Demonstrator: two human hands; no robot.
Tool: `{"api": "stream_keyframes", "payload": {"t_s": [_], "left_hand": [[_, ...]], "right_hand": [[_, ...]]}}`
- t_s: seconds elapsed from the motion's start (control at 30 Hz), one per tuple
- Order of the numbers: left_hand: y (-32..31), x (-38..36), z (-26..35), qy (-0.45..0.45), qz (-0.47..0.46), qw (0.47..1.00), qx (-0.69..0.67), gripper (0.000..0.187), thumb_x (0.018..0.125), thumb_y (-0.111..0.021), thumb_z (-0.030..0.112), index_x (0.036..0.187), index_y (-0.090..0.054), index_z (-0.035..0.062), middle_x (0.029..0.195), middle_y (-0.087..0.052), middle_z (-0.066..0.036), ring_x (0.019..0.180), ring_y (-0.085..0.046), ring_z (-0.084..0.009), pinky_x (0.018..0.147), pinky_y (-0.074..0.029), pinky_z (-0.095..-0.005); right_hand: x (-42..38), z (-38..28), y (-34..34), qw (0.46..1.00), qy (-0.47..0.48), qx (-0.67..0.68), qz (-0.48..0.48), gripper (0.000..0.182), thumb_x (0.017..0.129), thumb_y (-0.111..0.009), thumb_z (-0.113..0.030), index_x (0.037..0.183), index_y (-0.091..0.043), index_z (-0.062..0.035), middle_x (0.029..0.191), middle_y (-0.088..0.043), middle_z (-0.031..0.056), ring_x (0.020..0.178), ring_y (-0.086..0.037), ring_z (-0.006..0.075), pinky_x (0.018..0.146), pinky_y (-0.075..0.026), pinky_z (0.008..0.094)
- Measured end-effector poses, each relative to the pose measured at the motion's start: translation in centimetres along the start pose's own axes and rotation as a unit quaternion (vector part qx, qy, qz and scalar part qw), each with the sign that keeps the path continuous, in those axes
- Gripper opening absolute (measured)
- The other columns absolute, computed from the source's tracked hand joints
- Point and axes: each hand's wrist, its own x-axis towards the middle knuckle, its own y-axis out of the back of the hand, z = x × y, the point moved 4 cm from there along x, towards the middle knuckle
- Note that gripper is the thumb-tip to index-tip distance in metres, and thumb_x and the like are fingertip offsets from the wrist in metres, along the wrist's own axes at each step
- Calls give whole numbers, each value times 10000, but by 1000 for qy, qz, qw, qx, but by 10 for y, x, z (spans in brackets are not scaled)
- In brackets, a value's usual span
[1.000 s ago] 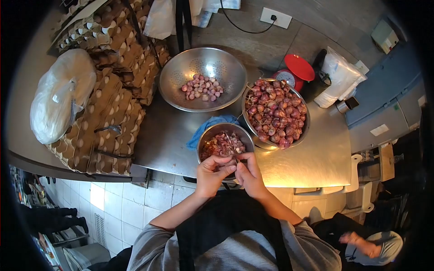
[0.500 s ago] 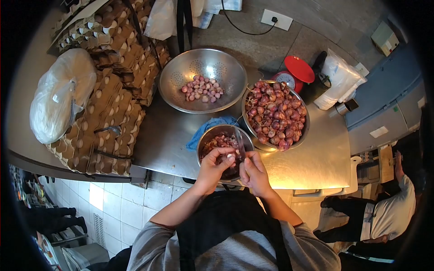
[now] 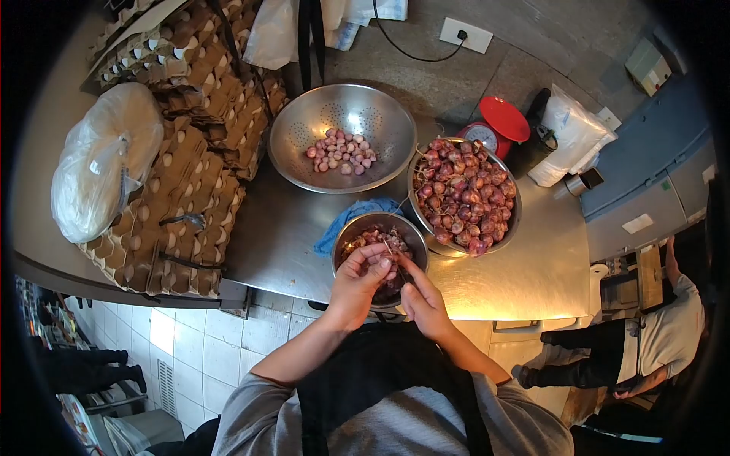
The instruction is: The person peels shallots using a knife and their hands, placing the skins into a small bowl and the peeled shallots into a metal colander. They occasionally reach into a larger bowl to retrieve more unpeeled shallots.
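Observation:
Over a small steel bowl [image 3: 419, 237] of reddish shallot skins [image 3: 371, 238], my two hands meet. My left hand [image 3: 351, 292] pinches a small shallot, mostly covered by the fingers. In my right hand [image 3: 428, 305] is a knife [image 3: 390, 249], its blade seen nearly edge-on as a thin line by the left fingertips. Behind the bowl, a steel colander [image 3: 285, 163] holds a pile of peeled shallots [image 3: 342, 151]. A larger bowl [image 3: 517, 220] to the right is heaped with unpeeled red shallots [image 3: 465, 194].
A blue cloth [image 3: 328, 237] lies beside the small bowl on the steel table [image 3: 277, 251]. Stacked egg trays [image 3: 171, 205] and a white plastic bag [image 3: 106, 163] fill the left. Behind the shallots stands a red scale [image 3: 503, 118]. Another person [image 3: 661, 327] is at the far right.
The knife has turned from showing its broad blade to nearly edge-on. My right index finger now reaches toward the left fingertips. The person at the right has shifted slightly.

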Motion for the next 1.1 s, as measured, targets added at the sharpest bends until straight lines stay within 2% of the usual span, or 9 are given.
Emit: {"api": "stream_keyframes", "payload": {"t_s": [0.17,0.33,0.4,0.47,0.57,0.77,0.87,0.97,1.1], "left_hand": [[2,-1,2,-93,8,992,90,206,805,-602,31,996,-525,15,899,-575,-44,830,-546,-91,748,-461,-223],[0,-8,0,-158,34,975,155,193,784,-605,-25,964,-539,1,877,-576,-37,834,-543,-86,768,-456,-221],[0,-9,-2,-184,29,966,179,195,779,-606,-33,961,-544,1,887,-575,-34,841,-544,-89,772,-454,-221],[2,-8,-7,-218,22,954,203,201,776,-609,-34,964,-548,3,905,-573,-32,850,-545,-91,772,-452,-221],[8,-7,-10,-193,2,952,238,233,794,-577,-44,1018,-541,11,960,-570,-46,882,-539,-97,811,-438,-235],[3,0,-8,-84,-18,983,161,258,846,-526,9,1104,-517,17,1021,-556,-32,936,-513,-88,855,-407,-233],[3,1,-12,-62,-17,989,136,261,847,-531,22,1108,-518,27,1006,-557,-19,949,-499,-85,857,-398,-230],[6,4,-12,-71,-41,976,202,269,847,-533,27,1115,-517,38,1033,-543,-22,953,-494,-84,850,-394,-224],[2,3,-8,-63,-39,982,175,271,845,-535,26,1115,-514,44,1032,-547,-29,956,-501,-91,833,-399,-222]], "right_hand": [[4,-3,-2,1000,-3,15,7,400,916,-421,-142,1295,-331,-51,689,-414,-35,512,-337,23,457,-280,167],[8,5,1,993,38,-98,54,349,912,-434,-140,1242,-364,-51,788,-470,-15,572,-366,18,495,-298,159],[10,3,0,996,33,-72,51,326,912,-435,-143,1219,-365,-58,782,-476,-10,574,-374,21,496,-302,158],[11,-4,-5,999,10,13,42,297,911,-436,-145,1188,-363,-67,743,-469,-8,555,-376,28,482,-303,162],[15,-3,-6,998,10,19,54,252,918,-426,-205,1127,-343,-90,581,-358,-20,452,-322,46,405,-248,177],[17,-1,2,994,-32,95,48,155,929,-405,-204,1035,-343,-109,570,-336,-27,471,-306,47,415,-243,175],[17,4,6,995,-19,76,54,160,927,-410,-202,1040,-344,-110,574,-344,-25,471,-315,49,413,-244,177],[17,4,4,997,-10,52,57,161,925,-408,-218,1042,-345,-128,557,-338,-12,443,-297,56,392,-229,183],[20,6,13,995,-18,63,79,165,923,-411,-210,1045,-344,-120,561,-339,-14,442,-301,57,386,-229,184]]}}
